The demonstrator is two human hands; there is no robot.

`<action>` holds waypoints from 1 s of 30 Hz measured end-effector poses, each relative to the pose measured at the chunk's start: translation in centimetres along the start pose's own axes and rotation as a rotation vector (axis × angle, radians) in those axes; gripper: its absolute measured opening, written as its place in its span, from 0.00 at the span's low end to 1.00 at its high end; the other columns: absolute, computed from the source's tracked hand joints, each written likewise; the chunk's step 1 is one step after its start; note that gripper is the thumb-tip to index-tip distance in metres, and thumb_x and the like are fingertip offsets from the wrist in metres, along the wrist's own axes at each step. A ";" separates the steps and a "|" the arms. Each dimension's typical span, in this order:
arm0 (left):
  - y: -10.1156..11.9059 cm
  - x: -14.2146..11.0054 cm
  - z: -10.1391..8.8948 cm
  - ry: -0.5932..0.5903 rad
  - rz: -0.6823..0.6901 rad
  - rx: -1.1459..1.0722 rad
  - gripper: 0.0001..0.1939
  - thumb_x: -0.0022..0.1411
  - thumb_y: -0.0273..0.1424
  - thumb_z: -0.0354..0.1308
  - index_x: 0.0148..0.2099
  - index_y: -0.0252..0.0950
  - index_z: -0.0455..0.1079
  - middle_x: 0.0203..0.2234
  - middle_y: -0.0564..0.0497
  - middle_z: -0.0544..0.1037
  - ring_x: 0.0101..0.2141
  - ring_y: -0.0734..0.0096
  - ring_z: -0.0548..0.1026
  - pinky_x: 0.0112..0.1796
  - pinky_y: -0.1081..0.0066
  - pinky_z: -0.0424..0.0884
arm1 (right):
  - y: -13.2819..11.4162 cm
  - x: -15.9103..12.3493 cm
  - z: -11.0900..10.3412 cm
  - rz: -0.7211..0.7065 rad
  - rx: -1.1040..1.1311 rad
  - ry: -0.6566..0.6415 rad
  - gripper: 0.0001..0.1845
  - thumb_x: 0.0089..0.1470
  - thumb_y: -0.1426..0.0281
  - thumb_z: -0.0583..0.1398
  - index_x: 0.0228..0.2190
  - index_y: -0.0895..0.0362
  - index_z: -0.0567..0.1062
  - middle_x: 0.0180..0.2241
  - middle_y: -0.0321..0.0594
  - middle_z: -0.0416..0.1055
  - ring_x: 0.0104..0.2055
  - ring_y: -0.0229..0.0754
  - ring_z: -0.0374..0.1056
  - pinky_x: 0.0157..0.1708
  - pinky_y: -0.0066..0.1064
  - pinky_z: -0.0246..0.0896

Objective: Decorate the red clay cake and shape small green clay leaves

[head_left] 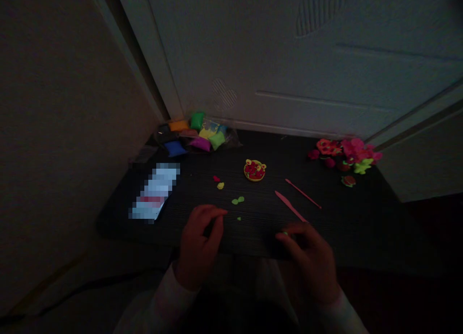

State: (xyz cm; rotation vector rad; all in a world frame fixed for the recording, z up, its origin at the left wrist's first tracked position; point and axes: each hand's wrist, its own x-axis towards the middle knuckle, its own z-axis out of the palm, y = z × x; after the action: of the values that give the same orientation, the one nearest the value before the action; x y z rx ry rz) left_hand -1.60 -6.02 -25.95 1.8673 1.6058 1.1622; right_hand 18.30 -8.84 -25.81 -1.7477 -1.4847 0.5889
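Green piece: the small green piece (285,233) is held at the near side of the dark table (253,240), between the right thumb and fingertips and well apart from the left hand.
Look of the green piece: only a speck of pale green is shown; its shape is hidden by the fingers.
Right hand: the right hand (311,259) is closed in a pinch on the green piece, with the other fingers curled.
Left hand: the left hand (201,242) is half curled above the table, thumb tip drawn near the index finger; whether anything is pinched there cannot be told.
Green crumb: a tiny green crumb (239,219) is seen just beyond the left fingertips.
Pink tools: a pink knife (290,206) is laid slantwise, its near end beside the right hand; a thin pink stick (303,193) is set to its right.
Flat green pieces: two flat green pieces (241,199) are placed side by side past the crumb.
Lumps: a yellow lump (220,185) and a red lump (216,179) are placed farther off.
Phone: a phone (155,192) with a blurred, bright screen is laid at the left.
Round model: a yellow-rimmed round model (255,180) is filled with red shapes.
Far edge: colourful packets (175,148) are heaped at left, bright modelled flowers (356,151) at right, before a pale door (253,49).
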 end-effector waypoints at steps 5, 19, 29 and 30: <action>0.9 -0.7 -0.4 0.000 0.018 -0.024 0.07 0.54 0.25 0.51 0.33 0.37 0.70 0.29 0.50 0.72 0.32 0.72 0.72 0.33 0.70 0.71 | -0.4 -0.9 -0.4 -0.079 0.104 -0.019 0.07 0.49 0.67 0.55 0.29 0.52 0.73 0.30 0.38 0.74 0.33 0.42 0.70 0.33 0.34 0.67; 2.9 -1.6 -0.4 -0.169 -0.182 -0.266 0.08 0.54 0.26 0.50 0.31 0.37 0.71 0.28 0.51 0.73 0.31 0.72 0.72 0.32 0.72 0.69 | -1.2 -1.9 -0.1 -0.131 0.195 -0.008 0.07 0.49 0.70 0.55 0.31 0.50 0.72 0.32 0.38 0.72 0.35 0.42 0.68 0.35 0.35 0.66; 4.0 -1.7 1.4 -0.247 -0.729 -0.883 0.11 0.54 0.35 0.51 0.34 0.35 0.71 0.31 0.49 0.75 0.37 0.67 0.71 0.41 0.68 0.65 | -2.5 -2.4 1.4 -0.339 0.163 -0.060 0.03 0.47 0.70 0.59 0.24 0.55 0.67 0.24 0.34 0.67 0.28 0.36 0.64 0.28 0.29 0.59; 4.2 -1.8 1.8 -0.232 -0.829 -1.019 0.13 0.55 0.36 0.49 0.33 0.34 0.71 0.32 0.48 0.75 0.37 0.67 0.71 0.41 0.68 0.64 | -2.7 -2.5 1.8 -0.419 0.123 -0.066 0.02 0.47 0.70 0.58 0.25 0.55 0.68 0.24 0.34 0.68 0.29 0.37 0.64 0.30 0.30 0.58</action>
State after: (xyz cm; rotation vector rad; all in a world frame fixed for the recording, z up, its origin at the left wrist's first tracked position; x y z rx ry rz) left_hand 2.39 -8.37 -24.30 0.5610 1.0929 0.9982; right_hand 14.79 -10.67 -25.09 -1.2816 -1.7568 0.5069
